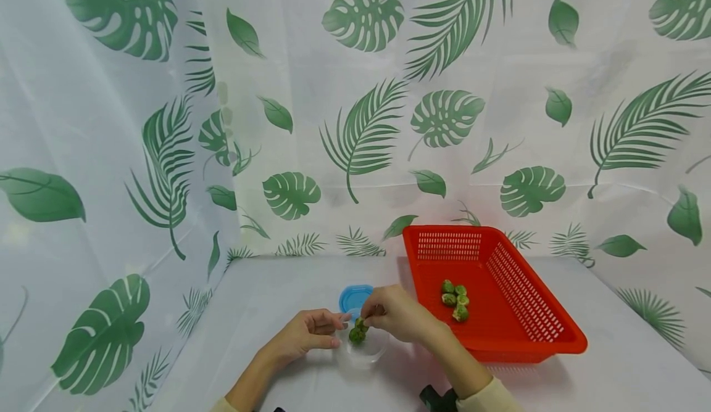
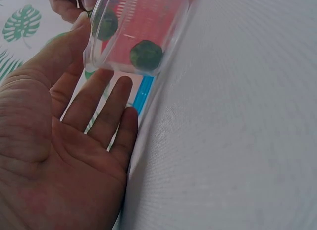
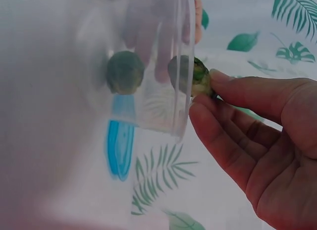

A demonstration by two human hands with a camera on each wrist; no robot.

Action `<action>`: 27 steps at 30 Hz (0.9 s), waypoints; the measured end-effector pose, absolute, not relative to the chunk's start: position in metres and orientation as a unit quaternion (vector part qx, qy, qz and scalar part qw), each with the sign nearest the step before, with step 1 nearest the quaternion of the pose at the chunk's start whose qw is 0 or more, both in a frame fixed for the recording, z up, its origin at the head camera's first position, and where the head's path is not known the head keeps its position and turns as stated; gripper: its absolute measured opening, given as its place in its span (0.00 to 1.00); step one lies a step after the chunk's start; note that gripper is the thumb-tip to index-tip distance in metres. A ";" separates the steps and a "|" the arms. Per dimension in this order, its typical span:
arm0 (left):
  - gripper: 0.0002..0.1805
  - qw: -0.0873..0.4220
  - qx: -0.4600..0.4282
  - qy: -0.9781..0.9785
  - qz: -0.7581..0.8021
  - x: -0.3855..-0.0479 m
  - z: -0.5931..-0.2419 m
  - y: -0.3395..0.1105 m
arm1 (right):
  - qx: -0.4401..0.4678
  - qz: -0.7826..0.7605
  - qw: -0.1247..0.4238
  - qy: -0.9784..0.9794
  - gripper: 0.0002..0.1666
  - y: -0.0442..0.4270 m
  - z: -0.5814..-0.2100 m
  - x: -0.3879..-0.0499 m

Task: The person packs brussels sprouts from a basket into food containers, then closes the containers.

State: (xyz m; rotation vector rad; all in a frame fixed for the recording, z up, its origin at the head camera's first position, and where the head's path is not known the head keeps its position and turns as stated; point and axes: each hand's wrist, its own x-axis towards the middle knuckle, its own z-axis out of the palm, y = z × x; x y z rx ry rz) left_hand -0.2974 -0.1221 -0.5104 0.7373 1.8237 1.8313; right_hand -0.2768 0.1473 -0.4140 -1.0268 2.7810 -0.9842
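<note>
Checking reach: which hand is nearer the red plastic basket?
Right. The right hand is at the clear tub, on the side toward the red plastic basket; the left hand is opposite, farther away.

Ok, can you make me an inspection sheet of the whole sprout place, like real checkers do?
Surface: white tabletop, flat.
Job's things: clear plastic tub with one Brussels sprout inside; blue lid behind it; red basket on the right with several loose Brussels sprouts.
Clutter: dark object at the near edge, too cut off to identify.
Grips: right hand pinches a second Brussels sprout at the tub's rim; left hand open beside the tub.
Cables: nothing seen.
Surroundings: hanging white sheets with green leaf prints.
</note>
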 end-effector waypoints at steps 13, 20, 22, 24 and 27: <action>0.28 0.219 0.258 0.670 0.660 -0.298 -0.509 -0.121 | -0.353 -0.300 0.000 0.886 0.03 0.138 -0.419 -0.274; 0.27 0.221 0.260 0.665 0.664 -0.297 -0.507 -0.121 | -0.343 -0.301 0.014 0.890 0.03 0.133 -0.424 -0.275; 0.27 0.223 0.259 0.663 0.666 -0.298 -0.508 -0.121 | -0.341 -0.302 0.016 0.890 0.04 0.132 -0.425 -0.274; 0.25 0.223 0.259 0.663 0.666 -0.298 -0.509 -0.120 | -0.338 -0.302 0.020 0.891 0.04 0.132 -0.426 -0.274; 0.23 0.222 0.258 0.664 0.666 -0.298 -0.510 -0.120 | -0.334 -0.303 0.025 0.892 0.04 0.131 -0.427 -0.274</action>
